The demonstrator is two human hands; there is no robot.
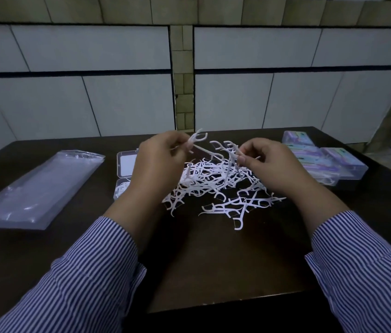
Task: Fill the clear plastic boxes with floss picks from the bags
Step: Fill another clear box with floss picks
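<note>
A loose pile of white floss picks (216, 186) lies spread on the dark table (213, 260). My left hand (158, 162) is raised above the pile's left side and pinches a few floss picks (198, 140). My right hand (269, 162) hovers over the pile's right side and pinches several more picks (229, 150). An open clear plastic box (124, 174) sits behind my left wrist, lid up, with some picks in its lower half; my wrist hides part of it.
An emptied clear plastic bag (33, 191) lies flat at the left. Closed clear boxes with purple-blue labels (324, 162) are stacked at the right near the table's far corner. A tiled wall stands behind the table.
</note>
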